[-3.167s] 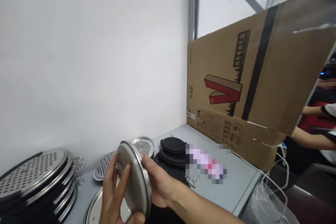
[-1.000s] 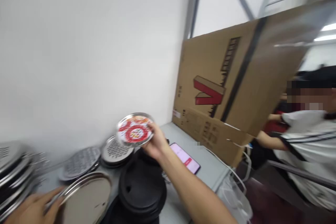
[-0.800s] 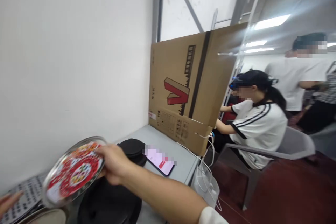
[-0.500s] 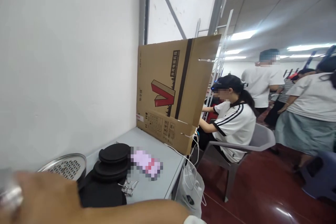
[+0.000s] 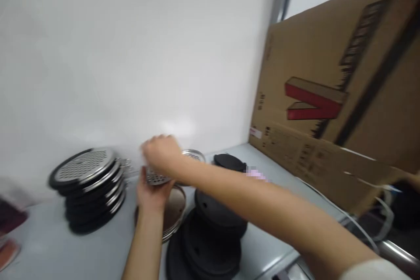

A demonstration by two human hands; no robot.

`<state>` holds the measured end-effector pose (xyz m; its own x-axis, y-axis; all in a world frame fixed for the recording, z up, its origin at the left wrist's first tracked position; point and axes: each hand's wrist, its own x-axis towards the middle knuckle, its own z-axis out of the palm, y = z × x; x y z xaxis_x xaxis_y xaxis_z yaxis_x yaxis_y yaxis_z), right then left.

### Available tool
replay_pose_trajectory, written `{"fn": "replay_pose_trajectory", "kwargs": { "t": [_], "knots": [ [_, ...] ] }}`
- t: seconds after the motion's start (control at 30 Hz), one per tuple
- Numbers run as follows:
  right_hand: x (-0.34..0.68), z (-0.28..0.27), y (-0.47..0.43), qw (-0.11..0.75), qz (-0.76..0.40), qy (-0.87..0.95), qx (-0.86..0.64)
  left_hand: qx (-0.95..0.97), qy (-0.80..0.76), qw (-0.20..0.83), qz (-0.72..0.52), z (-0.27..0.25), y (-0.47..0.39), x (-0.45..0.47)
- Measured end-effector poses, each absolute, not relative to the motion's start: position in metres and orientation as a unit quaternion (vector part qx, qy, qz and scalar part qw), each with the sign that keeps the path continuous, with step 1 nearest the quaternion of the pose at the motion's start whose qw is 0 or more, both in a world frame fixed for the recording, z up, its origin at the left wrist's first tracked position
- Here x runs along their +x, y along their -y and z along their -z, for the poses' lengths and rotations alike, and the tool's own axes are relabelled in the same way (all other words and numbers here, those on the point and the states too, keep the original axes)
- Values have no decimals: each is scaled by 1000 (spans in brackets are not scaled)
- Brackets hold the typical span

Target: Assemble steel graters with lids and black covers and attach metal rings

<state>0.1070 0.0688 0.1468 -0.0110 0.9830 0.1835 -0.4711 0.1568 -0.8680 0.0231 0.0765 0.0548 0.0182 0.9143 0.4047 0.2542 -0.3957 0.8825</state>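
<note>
A small perforated metal plate (image 5: 155,178) is between my two hands, largely covered by them. My left hand (image 5: 153,197) is closed around it from below. My right hand (image 5: 162,153) is curled over its top; motion blur hides its exact finger positions. Just below and behind them lies a stack of round metal discs (image 5: 175,210). A round rimmed strainer plate (image 5: 194,154) shows partly behind my right forearm. To the left stands a stack of perforated discs with black and silver rims (image 5: 84,167).
Black round discs (image 5: 212,245) are piled beneath my right arm, and another black disc (image 5: 229,162) lies farther back. A tall cardboard sheet (image 5: 315,61) stands at the right, with a white cable (image 5: 331,205) along its foot. A white wall (image 5: 131,52) borders the grey table (image 5: 92,253).
My view has swung left, bringing the disc stack into sight and the co-workers out of it. Both hands now meet at the perforated plate; earlier a blurred arm crossed the lower left.
</note>
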Motion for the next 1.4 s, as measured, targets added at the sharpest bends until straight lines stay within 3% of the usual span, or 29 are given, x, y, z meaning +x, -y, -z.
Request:
{"fn": "replay_pose_trajectory", "kwargs": {
  "t": [0.1,0.17,0.43,0.6,0.7,0.8,0.93,1.1,1.2,1.4],
  "knots": [
    [159,-156,-121,573,-450,510,-457,464,-472,434,-611,-40,-99,-3],
    [197,-150,-147,530,-304,546,-574,395,-487,449,-637,-35,-111,-22],
    [235,-52,-181,341,-128,643,-673,495,-625,248,-550,-3,-150,-41],
    [228,-46,-182,283,-22,699,-656,593,-637,225,-439,0,-144,-39],
    [252,-61,-151,305,26,715,-629,658,-605,234,-382,-13,-108,-55],
    [289,-56,-97,441,141,683,-565,733,-578,161,-321,-11,-47,-64],
    [335,-4,-33,525,298,576,-551,781,-558,73,-272,23,18,-58],
    [374,62,-1,541,380,527,-534,772,-565,97,-276,50,25,-56],
    [376,71,6,535,373,530,-543,764,-554,94,-317,44,23,-57],
    [352,59,8,484,239,644,-542,748,-540,46,-383,33,25,-56]
  ]
}}
